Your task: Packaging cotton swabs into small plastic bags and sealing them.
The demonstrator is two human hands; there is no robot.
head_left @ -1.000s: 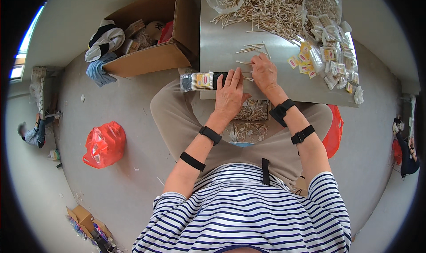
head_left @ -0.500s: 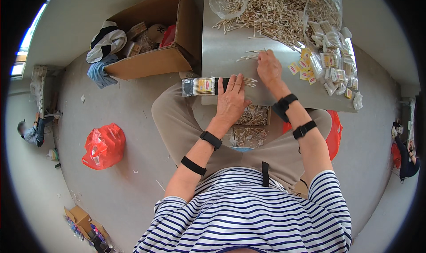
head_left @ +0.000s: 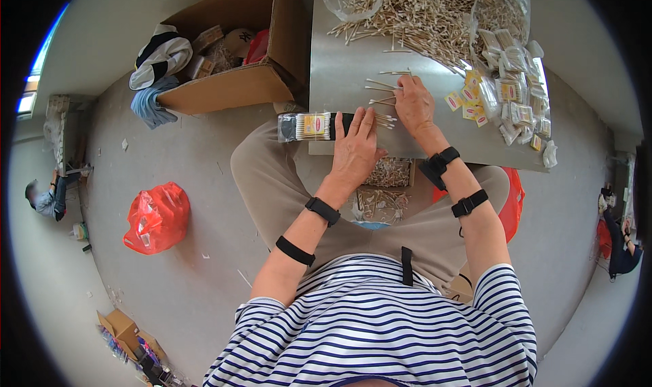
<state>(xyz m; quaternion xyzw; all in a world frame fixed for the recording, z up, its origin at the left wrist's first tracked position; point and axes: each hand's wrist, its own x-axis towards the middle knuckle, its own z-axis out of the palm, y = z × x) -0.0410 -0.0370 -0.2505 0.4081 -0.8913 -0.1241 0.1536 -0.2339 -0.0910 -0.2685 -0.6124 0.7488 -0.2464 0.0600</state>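
My left hand (head_left: pixel 354 146) lies over a black sleeve-like piece (head_left: pixel 347 120) at the near left corner of the metal table, its fingers pressed down and thumb below. Under those fingers is a bunch of cotton swabs, whose tips (head_left: pixel 386 120) stick out to the right. To the left of the black piece, a clear bag of cotton swabs with a yellow label (head_left: pixel 313 125) extends past the table edge. My right hand (head_left: pixel 415 107) is closed in a pinch on a few cotton swabs (head_left: pixel 382 86) that fan out leftward, just above the tabletop.
A big heap of loose cotton swabs (head_left: pixel 421 20) covers the far table (head_left: pixel 339 67). Yellow cards (head_left: pixel 468 98) and filled small bags (head_left: pixel 519 91) lie at right. A cardboard box (head_left: pixel 224 91) stands left, a red plastic bag (head_left: pixel 157 217) on the floor. Other people sit far off at both sides.
My right hand has moved slightly toward me, and the swabs at its fingertips now spread more widely. My left hand stays on the black piece.
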